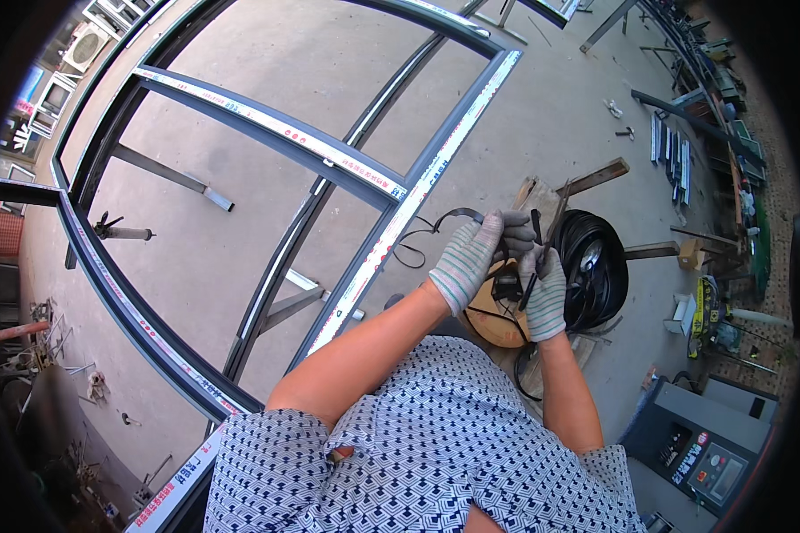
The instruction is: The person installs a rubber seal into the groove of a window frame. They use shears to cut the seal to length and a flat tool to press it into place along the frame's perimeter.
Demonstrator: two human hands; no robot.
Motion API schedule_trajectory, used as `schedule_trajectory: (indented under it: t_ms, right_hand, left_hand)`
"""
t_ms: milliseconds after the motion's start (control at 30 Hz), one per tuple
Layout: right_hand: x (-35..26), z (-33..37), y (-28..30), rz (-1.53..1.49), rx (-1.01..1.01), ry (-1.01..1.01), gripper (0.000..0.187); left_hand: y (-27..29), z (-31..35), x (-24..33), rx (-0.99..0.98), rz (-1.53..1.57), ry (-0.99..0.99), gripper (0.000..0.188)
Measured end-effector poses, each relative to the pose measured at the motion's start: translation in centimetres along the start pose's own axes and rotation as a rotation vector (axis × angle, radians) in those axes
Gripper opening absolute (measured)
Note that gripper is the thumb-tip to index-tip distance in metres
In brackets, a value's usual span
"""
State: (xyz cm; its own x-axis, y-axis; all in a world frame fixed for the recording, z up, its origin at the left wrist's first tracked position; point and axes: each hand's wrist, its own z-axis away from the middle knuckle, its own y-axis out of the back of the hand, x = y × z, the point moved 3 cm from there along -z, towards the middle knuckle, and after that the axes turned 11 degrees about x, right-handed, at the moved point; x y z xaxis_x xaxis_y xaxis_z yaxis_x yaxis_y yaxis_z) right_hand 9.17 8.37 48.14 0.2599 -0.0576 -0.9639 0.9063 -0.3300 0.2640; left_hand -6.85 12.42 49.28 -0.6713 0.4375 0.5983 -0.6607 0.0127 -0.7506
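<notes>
My left hand [476, 259], in a striped knit glove, is closed on a black rubber strip [460, 213]. The strip's loose end curls off to the left toward the window frame. Close beside it, my right hand [547, 293], gloved the same way, is wrapped round a slim dark two-pronged tool [553, 233] pointing upward; its exact kind is hard to make out. Under both hands lies a round tan disc [489, 327] with dark strip around it. Just right of my right hand is a coil of black rubber strip [606, 266].
A large grey metal window frame [364, 169] with taped faces spans the left, resting on metal supports [173, 176]. Wooden planks [596, 178] lie under the coil. A caulking gun [123, 231] is inside the frame. A grey machine [707, 449] stands lower right; metal profiles [671, 160] lie upper right.
</notes>
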Motion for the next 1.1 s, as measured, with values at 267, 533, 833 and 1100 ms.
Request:
schedule_trajectory:
  t_ms: [267,533,833,1100]
  right_hand:
    - [-2.0,-1.7,-2.4,0.006,-0.1,-0.016,0.019]
    - [3.5,-9.3,15.6,0.551,0.197,0.168,0.021]
    - [5.4,-13.8,52.2,1.567,0.855,-0.27,0.055]
    - [8.4,-16.5,52.6,1.17,0.887,0.178,0.04]
  left_hand:
    - [1.0,0.7,3.0,0.153,-0.3,-0.255,0.06]
    - [0.4,-1.7,5.5,0.217,-0.12,-0.345,0.056]
    - [1.0,-3.3,9.1,0.29,0.017,-0.364,0.053]
    - [-2.2,-5.8,6.9,0.153,-0.064,-0.256,0.057]
